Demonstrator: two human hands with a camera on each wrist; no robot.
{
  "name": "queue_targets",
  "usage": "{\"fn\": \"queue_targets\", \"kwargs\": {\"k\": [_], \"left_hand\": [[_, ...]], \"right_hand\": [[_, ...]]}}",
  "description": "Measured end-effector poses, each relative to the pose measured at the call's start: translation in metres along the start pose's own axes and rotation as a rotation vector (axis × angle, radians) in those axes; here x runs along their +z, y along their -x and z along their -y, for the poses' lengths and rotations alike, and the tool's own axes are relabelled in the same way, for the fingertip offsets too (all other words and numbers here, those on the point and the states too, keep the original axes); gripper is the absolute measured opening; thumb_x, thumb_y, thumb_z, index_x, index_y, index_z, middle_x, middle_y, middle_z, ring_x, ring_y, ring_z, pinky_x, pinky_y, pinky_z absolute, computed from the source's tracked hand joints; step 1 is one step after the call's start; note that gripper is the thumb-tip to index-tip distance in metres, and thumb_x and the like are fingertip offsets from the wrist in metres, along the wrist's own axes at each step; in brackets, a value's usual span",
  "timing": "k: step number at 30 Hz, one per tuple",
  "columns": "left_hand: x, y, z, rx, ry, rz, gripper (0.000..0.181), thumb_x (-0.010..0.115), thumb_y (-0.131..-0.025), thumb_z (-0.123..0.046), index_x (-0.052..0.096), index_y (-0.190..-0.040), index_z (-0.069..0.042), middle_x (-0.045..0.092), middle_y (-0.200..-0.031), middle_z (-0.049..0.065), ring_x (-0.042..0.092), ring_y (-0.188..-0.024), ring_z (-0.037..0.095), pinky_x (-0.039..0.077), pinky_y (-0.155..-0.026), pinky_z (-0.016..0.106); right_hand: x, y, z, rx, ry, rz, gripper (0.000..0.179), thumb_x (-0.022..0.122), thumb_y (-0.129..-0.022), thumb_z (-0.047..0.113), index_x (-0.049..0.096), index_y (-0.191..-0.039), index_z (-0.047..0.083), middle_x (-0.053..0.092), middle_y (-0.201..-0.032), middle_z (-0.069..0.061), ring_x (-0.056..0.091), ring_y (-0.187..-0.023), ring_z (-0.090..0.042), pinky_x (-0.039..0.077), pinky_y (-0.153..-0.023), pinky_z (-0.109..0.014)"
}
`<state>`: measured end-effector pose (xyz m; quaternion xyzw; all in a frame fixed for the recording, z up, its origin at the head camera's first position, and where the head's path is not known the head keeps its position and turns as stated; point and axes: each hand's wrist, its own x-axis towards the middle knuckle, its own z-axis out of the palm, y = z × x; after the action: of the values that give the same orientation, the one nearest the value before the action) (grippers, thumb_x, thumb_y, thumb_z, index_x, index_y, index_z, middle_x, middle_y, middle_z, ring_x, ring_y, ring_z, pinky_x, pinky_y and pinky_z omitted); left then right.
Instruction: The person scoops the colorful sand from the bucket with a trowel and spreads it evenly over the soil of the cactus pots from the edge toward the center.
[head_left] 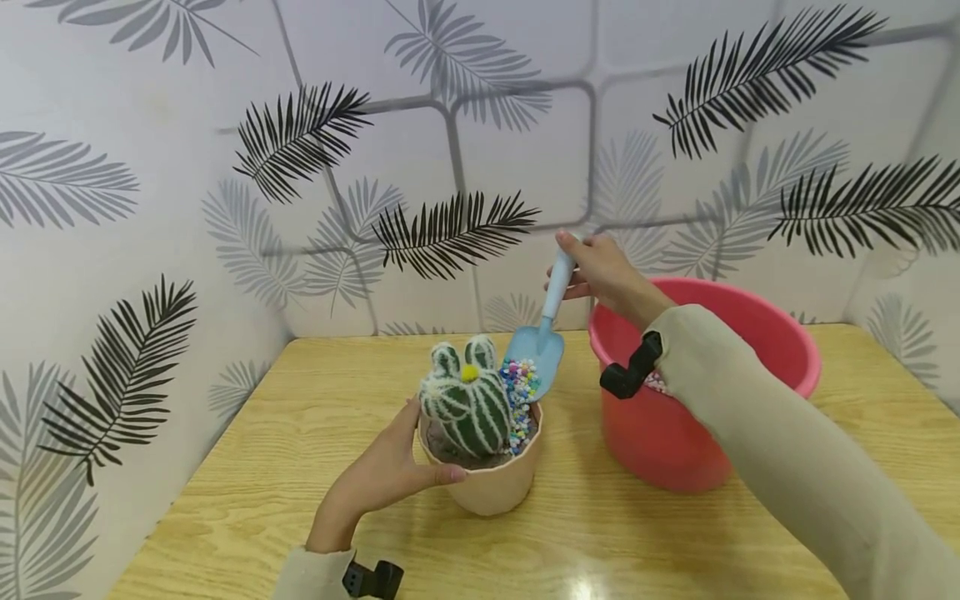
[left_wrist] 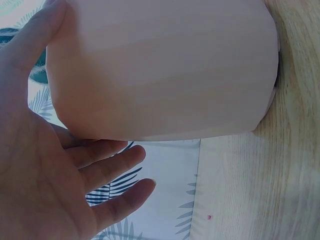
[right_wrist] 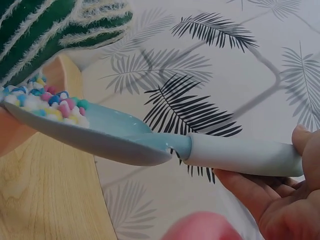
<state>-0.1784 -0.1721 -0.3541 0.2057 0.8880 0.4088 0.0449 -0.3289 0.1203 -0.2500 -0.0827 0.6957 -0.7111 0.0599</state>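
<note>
A pale peach flowerpot (head_left: 495, 487) stands on the table with a striped, fuzzy cactus (head_left: 480, 417) in soil. My left hand (head_left: 386, 471) holds the pot from its left side, the thumb at the rim and fingers round the far side. With my right hand (head_left: 609, 271) I grip the white handle of a small light-blue trowel (head_left: 551, 350). Its blade tilts down at the pot's right rim. Colourful pebbles (right_wrist: 57, 106) lie on the blade's front end, and more pebbles (head_left: 519, 433) cover the soil right of the cactus.
A large red bucket (head_left: 667, 450) stands on the right, under my right forearm, with some pebbles (head_left: 657, 382) visible inside. The wooden table (head_left: 300, 417) meets a leaf-patterned wall (head_left: 517, 167) at its back edge.
</note>
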Motion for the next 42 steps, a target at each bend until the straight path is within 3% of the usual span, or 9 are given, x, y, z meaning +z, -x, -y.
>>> {"fn": "queue_targets", "kwargs": {"k": [6,14,21,30,36,42], "left_hand": [[0.0003,0.001,-0.001,0.011,0.006,-0.005,0.11,0.078,-0.076,-0.041,0.002,-0.154,-0.025,0.01,-0.16,0.011,0.016,-0.145,0.034,0.024,-0.113,0.057],[0.0013,0.0029,-0.0018,-0.014,0.007,0.005,0.111,0.078,-0.076,-0.042,0.001,-0.154,-0.022,0.009,-0.16,0.011,0.013,-0.146,0.033,0.022,-0.114,0.056],[0.0004,0.0015,-0.0032,-0.083,0.0,0.004,0.114,0.078,-0.075,-0.045,0.001,-0.154,-0.019,0.007,-0.16,0.011,0.009,-0.147,0.032,0.018,-0.115,0.055],[0.0008,0.0062,-0.0029,-0.107,-0.01,-0.001,0.115,0.076,-0.076,-0.047,-0.001,-0.154,-0.014,0.003,-0.16,0.015,0.006,-0.146,0.034,0.018,-0.115,0.055],[0.0015,0.0087,-0.0041,-0.071,-0.059,-0.023,0.112,0.073,-0.079,-0.047,-0.001,-0.153,-0.008,0.004,-0.158,0.02,0.007,-0.145,0.038,0.02,-0.114,0.056],[0.0035,0.0045,-0.0049,-0.013,-0.069,-0.036,0.109,0.074,-0.079,-0.047,0.004,-0.154,-0.011,0.011,-0.158,0.019,0.011,-0.145,0.038,0.022,-0.113,0.056]], "right_hand": [[-0.002,0.002,0.0012,-0.012,0.037,-0.004,0.052,0.044,-0.099,0.038,0.038,-0.122,-0.009,0.062,-0.084,-0.009,0.069,-0.068,-0.014,0.059,-0.066,-0.031],[-0.0014,0.0014,-0.0019,-0.006,0.075,0.061,0.036,0.045,-0.1,0.035,0.044,-0.105,-0.001,0.063,-0.08,-0.007,0.069,-0.067,-0.015,0.059,-0.065,-0.033],[0.0001,0.0023,-0.0011,-0.043,0.133,0.029,0.05,0.047,-0.098,0.039,0.044,-0.119,-0.007,0.061,-0.084,-0.006,0.069,-0.071,-0.017,0.058,-0.065,-0.031],[0.002,0.0011,-0.0021,-0.067,0.12,0.033,0.042,0.049,-0.098,0.037,0.047,-0.11,-0.003,0.063,-0.08,-0.003,0.069,-0.07,-0.015,0.058,-0.064,-0.029],[0.0031,0.0013,0.001,-0.131,0.088,0.012,0.04,0.05,-0.098,0.035,0.048,-0.11,-0.002,0.065,-0.078,-0.002,0.069,-0.069,-0.015,0.058,-0.064,-0.029],[0.0062,0.0029,0.0032,-0.155,0.145,0.033,0.04,0.052,-0.097,0.034,0.052,-0.108,-0.005,0.064,-0.078,-0.003,0.068,-0.065,-0.013,0.058,-0.063,-0.03]]}}
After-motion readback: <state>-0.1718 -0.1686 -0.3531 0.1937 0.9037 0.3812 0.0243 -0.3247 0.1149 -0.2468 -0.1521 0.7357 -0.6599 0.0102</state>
